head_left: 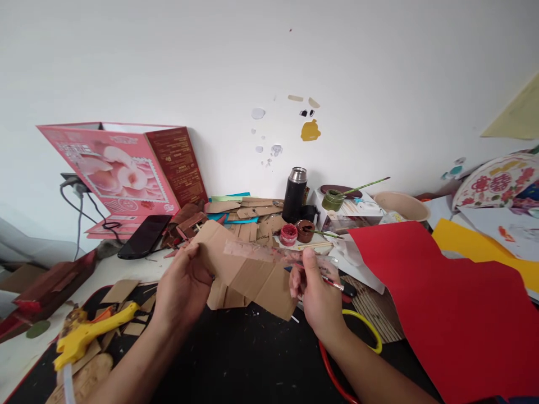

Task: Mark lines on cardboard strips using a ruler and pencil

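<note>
A bent piece of brown cardboard (252,275) is raised above the black mat (236,359). My left hand (185,283) grips its left edge, with the thumb on top and the fingers behind. Across the cardboard's upper part lies a clear, stained ruler (269,252). My right hand (314,292) pinches the ruler's right part under the thumb, its other fingers curled. A slim pen-like stick (332,282) sticks out beside that hand; whether the hand holds it too I cannot tell. Below my right wrist are scissors-like loops, one yellow (370,325) and one red (330,373).
A yellow glue gun (88,334) lies at left among cardboard scraps. Behind are a phone (145,237), a pink box (126,174), a black thermos (295,196) and open paint jars (288,234). Red paper (455,303) covers the right side.
</note>
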`<action>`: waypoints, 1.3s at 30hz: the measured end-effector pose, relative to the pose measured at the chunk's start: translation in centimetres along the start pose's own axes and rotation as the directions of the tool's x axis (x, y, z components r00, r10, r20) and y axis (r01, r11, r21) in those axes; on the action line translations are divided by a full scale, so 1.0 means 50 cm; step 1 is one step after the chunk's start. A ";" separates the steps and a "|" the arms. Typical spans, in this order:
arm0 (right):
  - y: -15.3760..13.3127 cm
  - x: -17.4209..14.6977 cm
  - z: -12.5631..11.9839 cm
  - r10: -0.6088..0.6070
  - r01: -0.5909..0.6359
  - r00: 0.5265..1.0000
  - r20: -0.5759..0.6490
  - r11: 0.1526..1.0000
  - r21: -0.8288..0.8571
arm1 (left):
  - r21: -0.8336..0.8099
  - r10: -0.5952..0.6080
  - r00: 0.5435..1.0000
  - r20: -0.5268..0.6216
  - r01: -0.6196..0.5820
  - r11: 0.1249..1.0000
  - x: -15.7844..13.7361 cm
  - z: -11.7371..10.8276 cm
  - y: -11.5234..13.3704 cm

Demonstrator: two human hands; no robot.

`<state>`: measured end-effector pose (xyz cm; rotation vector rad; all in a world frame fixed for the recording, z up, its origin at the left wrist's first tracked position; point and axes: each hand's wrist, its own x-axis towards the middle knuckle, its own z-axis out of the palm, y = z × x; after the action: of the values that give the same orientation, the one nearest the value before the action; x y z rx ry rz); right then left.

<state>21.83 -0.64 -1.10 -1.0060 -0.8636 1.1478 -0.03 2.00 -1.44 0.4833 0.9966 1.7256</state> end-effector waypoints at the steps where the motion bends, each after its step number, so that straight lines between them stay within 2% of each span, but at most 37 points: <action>1: 0.001 0.001 0.000 0.001 -0.001 1.000 -0.012 1.000 -0.003 | -0.003 -0.043 0.999 0.013 0.043 0.999 -0.006 0.002 -0.001; 5: 0.005 0.004 -0.001 -0.018 0.017 1.000 -0.017 0.999 -0.034 | -0.003 -0.154 0.986 0.061 0.155 0.988 -0.032 0.011 0.000; 9: 0.009 0.002 -0.001 -0.044 0.045 0.999 0.020 0.998 -0.053 | 0.009 -0.190 0.976 0.108 0.190 0.982 -0.049 0.011 0.006; 13: 0.014 0.000 -0.002 -0.081 0.085 0.995 0.062 0.994 -0.064 | 0.125 -0.123 0.978 0.165 0.103 0.987 -0.053 0.003 -0.001; 16: 0.016 -0.002 -0.001 -0.077 0.083 0.993 0.092 0.995 -0.053 | 0.176 -0.080 0.987 0.142 0.054 0.983 -0.053 0.001 -0.011; 20: 0.013 -0.003 -0.002 -0.028 0.028 0.993 0.118 1.000 0.000 | 0.169 -0.032 0.994 0.106 0.014 0.986 -0.048 0.005 -0.007; 23: 0.010 0.002 -0.007 -0.006 0.002 0.996 0.093 0.999 0.044 | 0.146 0.021 0.997 0.073 -0.032 0.989 -0.037 0.008 0.007; 28: 0.008 0.011 -0.012 -0.042 0.039 0.996 0.077 0.999 0.038 | 0.101 0.090 0.995 0.043 -0.094 0.990 -0.018 0.007 0.023; 34: 0.012 0.003 -0.013 -0.095 0.139 0.957 0.272 0.980 -0.146 | 0.062 0.138 0.990 -0.012 -0.137 0.989 -0.006 0.006 0.030; 37: 0.021 -0.002 -0.019 -0.107 0.202 0.923 0.370 0.953 -0.226 | 0.047 0.158 0.984 -0.086 -0.154 0.987 -0.002 0.006 0.036; 39: 0.025 -0.006 -0.021 -0.158 0.293 0.888 0.431 0.918 -0.268 | 0.040 0.164 0.978 -0.128 -0.160 0.986 0.002 0.005 0.043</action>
<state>22.36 -1.02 -2.61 -0.9109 -1.5059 1.0409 -1.13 1.91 0.40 0.4863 1.1027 1.9106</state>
